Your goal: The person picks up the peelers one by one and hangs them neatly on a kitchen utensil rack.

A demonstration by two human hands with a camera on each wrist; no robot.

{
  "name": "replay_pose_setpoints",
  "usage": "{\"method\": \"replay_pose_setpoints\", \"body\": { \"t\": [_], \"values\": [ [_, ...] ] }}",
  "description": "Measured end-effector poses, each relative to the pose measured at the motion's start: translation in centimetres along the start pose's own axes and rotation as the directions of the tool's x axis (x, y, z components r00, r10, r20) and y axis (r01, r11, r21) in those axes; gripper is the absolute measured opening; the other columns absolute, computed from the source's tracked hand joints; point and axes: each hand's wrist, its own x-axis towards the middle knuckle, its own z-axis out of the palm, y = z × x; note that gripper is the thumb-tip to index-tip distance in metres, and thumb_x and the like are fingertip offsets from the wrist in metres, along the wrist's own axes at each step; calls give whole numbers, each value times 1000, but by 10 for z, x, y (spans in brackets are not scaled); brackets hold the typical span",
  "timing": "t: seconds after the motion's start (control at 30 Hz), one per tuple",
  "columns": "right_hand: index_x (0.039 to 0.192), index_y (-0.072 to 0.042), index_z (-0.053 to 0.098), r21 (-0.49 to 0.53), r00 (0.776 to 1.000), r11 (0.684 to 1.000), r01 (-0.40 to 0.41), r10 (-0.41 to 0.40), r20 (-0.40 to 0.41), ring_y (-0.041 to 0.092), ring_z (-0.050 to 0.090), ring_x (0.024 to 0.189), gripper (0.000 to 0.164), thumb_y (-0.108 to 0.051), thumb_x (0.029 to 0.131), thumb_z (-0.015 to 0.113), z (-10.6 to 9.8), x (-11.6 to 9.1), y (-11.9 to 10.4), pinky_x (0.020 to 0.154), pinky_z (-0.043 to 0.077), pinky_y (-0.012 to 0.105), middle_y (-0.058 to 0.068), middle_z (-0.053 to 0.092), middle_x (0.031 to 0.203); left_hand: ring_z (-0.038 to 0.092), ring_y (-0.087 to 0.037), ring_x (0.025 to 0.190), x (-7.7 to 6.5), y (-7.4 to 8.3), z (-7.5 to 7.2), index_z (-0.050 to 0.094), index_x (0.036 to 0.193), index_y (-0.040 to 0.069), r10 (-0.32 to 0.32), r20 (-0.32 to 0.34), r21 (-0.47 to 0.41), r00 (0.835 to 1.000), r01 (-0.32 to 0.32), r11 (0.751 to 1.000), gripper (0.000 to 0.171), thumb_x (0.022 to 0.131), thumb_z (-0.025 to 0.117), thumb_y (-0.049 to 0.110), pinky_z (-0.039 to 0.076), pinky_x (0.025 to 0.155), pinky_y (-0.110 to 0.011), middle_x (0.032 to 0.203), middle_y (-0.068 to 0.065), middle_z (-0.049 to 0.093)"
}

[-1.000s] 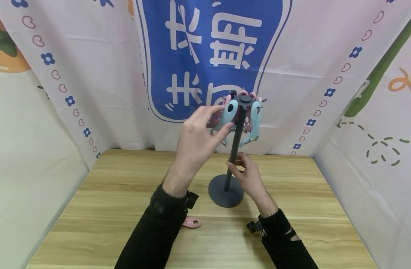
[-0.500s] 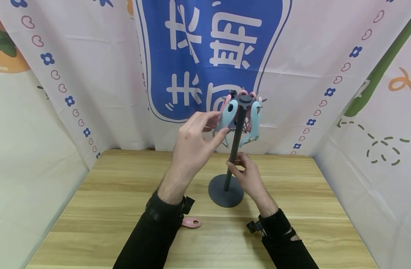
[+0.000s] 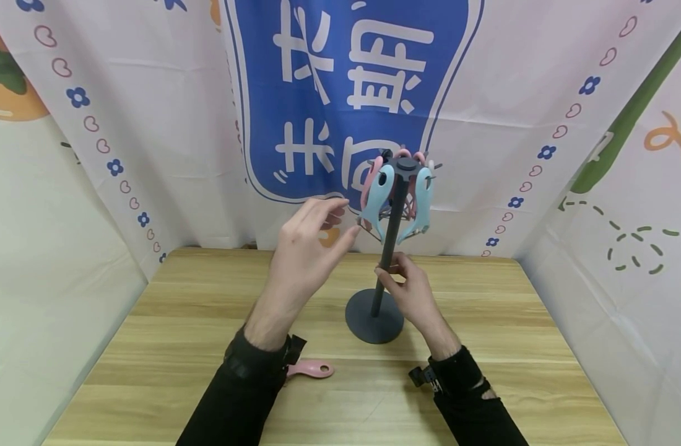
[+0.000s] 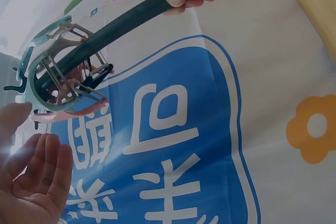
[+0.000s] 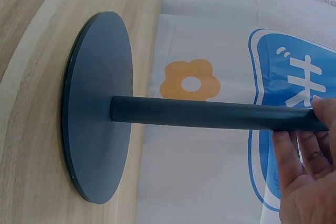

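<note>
A dark grey stand (image 3: 393, 229) with a round base (image 5: 100, 114) rises from the table, its hooked top ringed by hanging peelers. Two light blue peelers face me, a left one (image 3: 377, 197) and a right one (image 3: 424, 201); pink ones (image 3: 368, 181) hang beside and behind them, partly hidden. Just left of the peelers is my left hand (image 3: 307, 248), fingers relaxed and thumb apart, holding nothing. Lower down, my right hand (image 3: 410, 291) pinches the pole between thumb and fingers. Metal blades (image 4: 58, 77) show on the peelers in the left wrist view.
On the wooden table (image 3: 195, 334) lies a pink handle (image 3: 318, 369) with a hole in its end, partly covered by my left wrist. A printed cloth (image 3: 485, 80) with a blue sign hangs behind the table, and more printed cloth flanks both sides.
My left hand has let go of the left light blue peeler and drawn back left and down. More of the pink handle on the table shows. My right hand has stayed on the pole.
</note>
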Motion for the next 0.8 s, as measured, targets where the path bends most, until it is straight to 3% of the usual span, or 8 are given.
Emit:
{"method": "replay_pose_setpoints", "body": {
  "t": [0.27, 0.57, 0.8],
  "values": [
    [119, -21, 65, 8, 1000, 1000, 13, -13, -6, 19, 67, 108, 24, -36, 101, 67, 0, 0, 1, 87, 61, 39, 0, 66, 117, 63, -12, 105, -15, -13, -5, 66, 133, 13, -21, 63, 53, 998, 18, 998, 46, 95, 75, 36, 57, 86, -28, 122, -1, 66],
    [119, -19, 65, 21, 1000, 1000, 0, 0, -4, 20, 66, 108, 25, -36, 101, 67, 0, 0, 0, 87, 61, 38, 1, 65, 117, 64, -12, 103, -28, -30, -7, 69, 126, 15, -15, 110, 130, 994, 1, 991, 39, 93, 78, 32, 57, 86, -30, 114, 1, 66],
    [120, -19, 65, 24, 1000, 1000, -3, 3, 1, 20, 66, 109, 26, -37, 101, 67, 0, -1, 0, 87, 61, 38, 2, 65, 118, 62, -14, 104, -40, -41, -6, 67, 128, 14, -28, 226, 188, 974, -15, 982, 43, 90, 80, 30, 56, 88, -34, 116, 1, 66]
  ]
}}
